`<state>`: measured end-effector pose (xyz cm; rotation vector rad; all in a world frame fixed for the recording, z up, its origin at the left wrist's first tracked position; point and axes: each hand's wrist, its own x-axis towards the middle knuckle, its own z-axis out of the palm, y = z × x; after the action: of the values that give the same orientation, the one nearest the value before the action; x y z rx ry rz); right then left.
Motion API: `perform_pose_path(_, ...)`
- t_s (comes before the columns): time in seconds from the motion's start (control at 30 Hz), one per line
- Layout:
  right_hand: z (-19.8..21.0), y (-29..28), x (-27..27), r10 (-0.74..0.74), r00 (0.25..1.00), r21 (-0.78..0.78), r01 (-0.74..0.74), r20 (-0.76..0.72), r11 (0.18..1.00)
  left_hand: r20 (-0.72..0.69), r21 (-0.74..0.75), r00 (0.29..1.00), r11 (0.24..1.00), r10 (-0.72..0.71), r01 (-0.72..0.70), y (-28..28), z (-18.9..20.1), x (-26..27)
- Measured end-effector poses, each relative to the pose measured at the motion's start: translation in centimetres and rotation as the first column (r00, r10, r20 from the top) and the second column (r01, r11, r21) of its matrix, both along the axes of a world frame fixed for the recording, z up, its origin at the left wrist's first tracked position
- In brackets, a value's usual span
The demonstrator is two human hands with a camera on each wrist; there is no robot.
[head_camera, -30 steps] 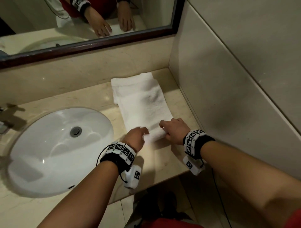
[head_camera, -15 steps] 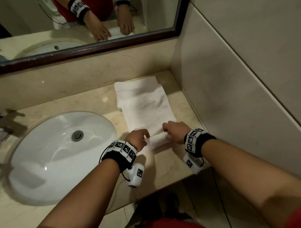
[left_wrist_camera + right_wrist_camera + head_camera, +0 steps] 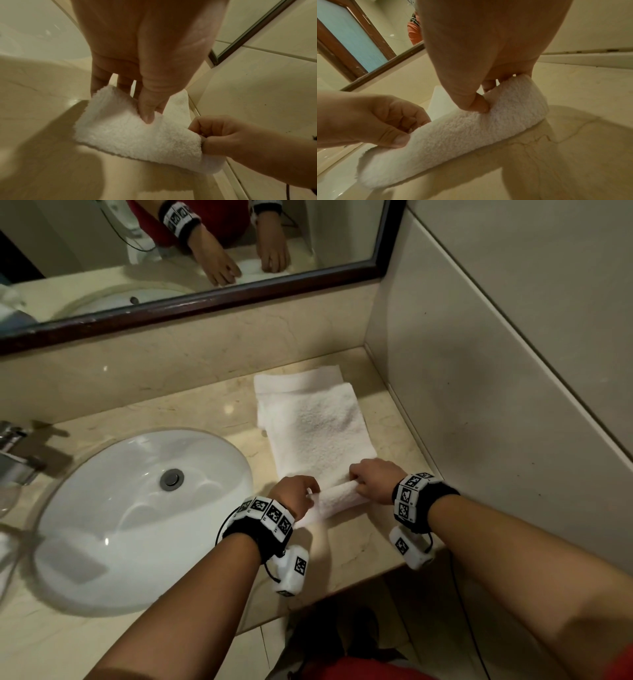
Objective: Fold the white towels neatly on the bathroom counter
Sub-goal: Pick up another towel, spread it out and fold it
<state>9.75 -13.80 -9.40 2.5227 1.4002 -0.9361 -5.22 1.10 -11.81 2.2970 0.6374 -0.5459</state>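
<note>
Towel (image 3: 318, 433) is the thing to look at: it is white and fluffy, and it lies on the tan stone counter (image 3: 205, 412), between the sink (image 3: 137, 529) and the side wall (image 3: 479, 392). It is a long strip that runs from the back of the counter toward the front edge. Its far end is folded, and a flat piece pokes out from under that fold near the back wall. Its near end is curled up into a soft roll.

Both hands are on that roll. The left hand (image 3: 294, 496) holds the left end of it. From the left wrist camera, the thumb pushes down into the fluffy top and the fingers (image 3: 101, 82) reach behind the roll, so the hand is pinching the towel. The right hand (image 3: 373, 479) holds the right end the same way. From the right wrist camera, its thumb presses into the top of the roll and its fingers curl over the far side. The two hands are close together, with a short bit of roll showing between them.

The sink is white and round with a metal drain in the middle. Part of a shiny tap (image 3: 13, 453) shows at the far left. A mirror (image 3: 205, 251) with a dark wood frame hangs above the counter, and it shows both hands and the towel from the other side. Each wrist has a black band with black and white square patterns.
</note>
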Motion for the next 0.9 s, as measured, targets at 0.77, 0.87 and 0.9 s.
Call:
perform_pose_path(0.77, -0.1, -6.2, -2.1, -0.011, 1.000, 0.145, 0.012, -0.007, 0.989, -0.031, 0.182, 0.999, 0.983, 0.008, -0.003, -6.1, 0.5, -1.9)
perform_pose_path(0.87, -0.4, -6.8, -2.1, 0.051, 0.987, 0.187, -0.079, 0.153, 0.979, 0.017, 0.265, 1.000, 0.964, 0.013, -0.017, -6.5, 0.6, -1.9)
perform_pose_path(0.9, -0.4, -7.0, -2.2, 0.071, 0.977, 0.202, -0.113, 0.203, 0.973, 0.040, 0.278, 0.999, 0.960, 0.016, -0.027, -6.7, 0.5, -2.0)
